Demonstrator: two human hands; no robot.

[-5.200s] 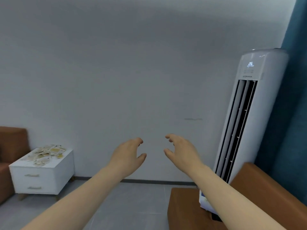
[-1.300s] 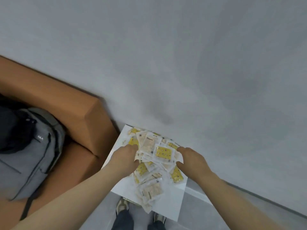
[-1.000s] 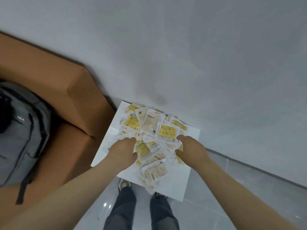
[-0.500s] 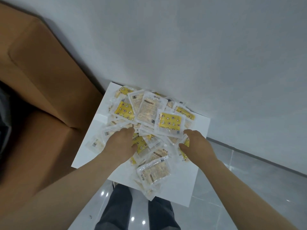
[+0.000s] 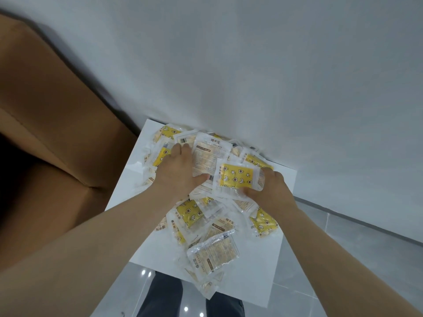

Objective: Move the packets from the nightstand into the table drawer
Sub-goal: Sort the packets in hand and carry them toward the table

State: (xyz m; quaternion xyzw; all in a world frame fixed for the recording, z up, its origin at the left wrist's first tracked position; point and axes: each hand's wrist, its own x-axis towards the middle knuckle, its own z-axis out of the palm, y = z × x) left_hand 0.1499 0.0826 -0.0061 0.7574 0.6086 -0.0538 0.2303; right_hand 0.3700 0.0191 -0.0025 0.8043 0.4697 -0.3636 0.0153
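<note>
**Two hands in one heap of packets on the nightstand**

One pale grey wall filled the upper part of the view. One brown sofa stood at the left, its arm just beside the nightstand. A strip of glossy grey floor showed at the lower right.

One white nightstand stood against the wall, seen from above. Two legs in dark trousers showed below its near edge.

The packets lay on the nightstand top in a single loose heap that ran from the wall to the near edge. They overlapped too much for an exact count, but there were well over a dozen. At least six showed a yellow face printed with stars and moons, and the others showed pale printed backs.

Two bare forearms reached in from below. The left hand lay palm down on the far left of the heap, its fingers stretched forward over the packets and its thumb spread to the right. The right hand gripped one yellow packet by its right edge, fingers curled over it and thumb under it, on top of the heap.
</note>
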